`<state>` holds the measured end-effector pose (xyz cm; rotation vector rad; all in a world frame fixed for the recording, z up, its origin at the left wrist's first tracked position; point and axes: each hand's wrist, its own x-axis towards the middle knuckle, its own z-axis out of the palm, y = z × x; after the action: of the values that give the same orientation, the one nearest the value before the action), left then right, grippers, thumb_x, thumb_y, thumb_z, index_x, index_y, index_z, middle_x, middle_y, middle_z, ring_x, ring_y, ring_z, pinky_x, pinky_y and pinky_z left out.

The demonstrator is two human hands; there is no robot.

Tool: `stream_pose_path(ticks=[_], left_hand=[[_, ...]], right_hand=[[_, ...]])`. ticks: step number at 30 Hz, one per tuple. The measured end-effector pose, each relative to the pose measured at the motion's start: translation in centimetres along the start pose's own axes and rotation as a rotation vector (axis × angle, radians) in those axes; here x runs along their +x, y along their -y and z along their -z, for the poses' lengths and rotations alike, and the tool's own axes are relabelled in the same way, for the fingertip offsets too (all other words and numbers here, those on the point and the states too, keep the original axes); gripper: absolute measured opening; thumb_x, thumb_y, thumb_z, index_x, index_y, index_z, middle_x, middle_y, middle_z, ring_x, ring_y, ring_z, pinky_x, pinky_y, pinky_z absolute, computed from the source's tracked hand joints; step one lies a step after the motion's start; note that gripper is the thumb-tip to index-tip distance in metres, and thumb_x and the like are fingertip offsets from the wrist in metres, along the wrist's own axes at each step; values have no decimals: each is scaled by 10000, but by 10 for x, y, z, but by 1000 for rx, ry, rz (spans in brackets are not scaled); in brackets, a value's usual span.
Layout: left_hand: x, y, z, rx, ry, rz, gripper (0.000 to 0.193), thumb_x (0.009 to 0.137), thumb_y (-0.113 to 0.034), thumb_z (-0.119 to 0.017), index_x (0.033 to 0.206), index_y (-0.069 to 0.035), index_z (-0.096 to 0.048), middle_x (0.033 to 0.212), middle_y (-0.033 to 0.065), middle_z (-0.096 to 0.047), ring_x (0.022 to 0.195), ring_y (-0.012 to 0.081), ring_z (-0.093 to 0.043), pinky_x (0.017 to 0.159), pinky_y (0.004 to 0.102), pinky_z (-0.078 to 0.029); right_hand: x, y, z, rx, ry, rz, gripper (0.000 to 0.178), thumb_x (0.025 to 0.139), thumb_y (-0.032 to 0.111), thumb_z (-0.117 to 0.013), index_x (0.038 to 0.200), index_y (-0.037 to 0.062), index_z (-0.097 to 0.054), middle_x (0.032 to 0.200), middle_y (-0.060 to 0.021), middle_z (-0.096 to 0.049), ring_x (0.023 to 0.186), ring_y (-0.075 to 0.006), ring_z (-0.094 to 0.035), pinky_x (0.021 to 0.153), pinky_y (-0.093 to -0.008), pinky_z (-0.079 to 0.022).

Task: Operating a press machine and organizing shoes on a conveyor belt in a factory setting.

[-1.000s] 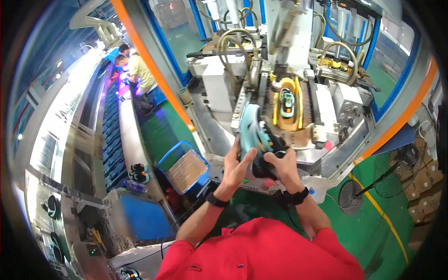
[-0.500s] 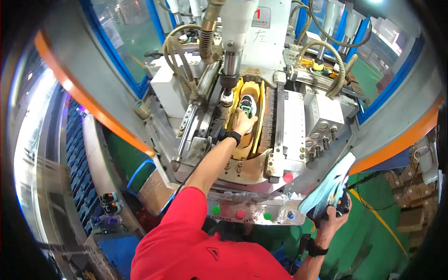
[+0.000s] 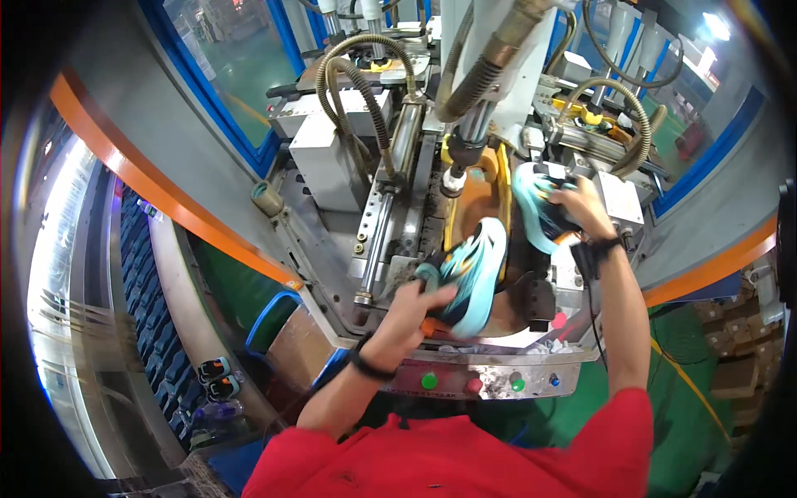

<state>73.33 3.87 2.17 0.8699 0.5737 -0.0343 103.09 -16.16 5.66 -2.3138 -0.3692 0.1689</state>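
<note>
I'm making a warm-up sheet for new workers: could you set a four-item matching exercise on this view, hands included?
Column one
1. Left hand
2. Right hand
3. Shirt
4. Floor

Column two
A. Green, with a yellow line on it
B. Holds the upper shoe, farther from the person's body
C. Red
D. Holds the lower shoe, nearer the person's body

Right pairs: 1-D, 2-B, 3-C, 4-A

Brown cartons stand right, a conveyor left
</note>
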Motion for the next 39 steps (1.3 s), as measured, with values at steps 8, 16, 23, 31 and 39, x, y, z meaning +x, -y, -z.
stream_pose_path(ticks=[8,16,23,31,39], left_hand=[[-197,32,95,-48,-491,-333,501,818,-21,-646,1284,55,-479,1159,129,-613,996,228,-643,871,345,-538],[-255,100,116,-370,-815,-515,343,865,-56,-638,1184,36,-551,1036,99,-655,874,215,-671,780,351,-561],[-245,124,98,-402,-823,-492,275,888,-94,-625,1148,-7,-595,1047,105,-680,912,250,-688,779,412,-562],[-241,136,62,-394,-818,-456,328,888,-83,-618,1189,29,-551,1022,104,-664,863,236,-682,734,385,-566],[-259,161,50,-548,-907,-498,306,901,-103,-611,1184,7,-572,1079,112,-666,905,247,-682,748,382,-565]], right_hand=[[61,24,-214,-404,-40,-18,516,753,252,-695,1122,-49,-497,1013,-265,-667,975,-402,-654,840,-457,-528],[4,29,-205,-346,-112,227,524,776,127,-670,1176,-4,-357,1079,-283,-599,926,-431,-646,772,-511,-533],[-258,47,-190,262,111,833,155,793,59,-602,947,47,-592,881,-135,-619,838,-304,-628,713,-399,-526],[-308,-94,-331,19,430,807,155,830,155,-586,963,76,-583,999,-138,-542,965,-325,-581,706,-391,-526],[-309,-97,-342,34,502,758,210,838,232,-595,1011,114,-586,1042,-112,-549,967,-338,-586,725,-476,-508]])
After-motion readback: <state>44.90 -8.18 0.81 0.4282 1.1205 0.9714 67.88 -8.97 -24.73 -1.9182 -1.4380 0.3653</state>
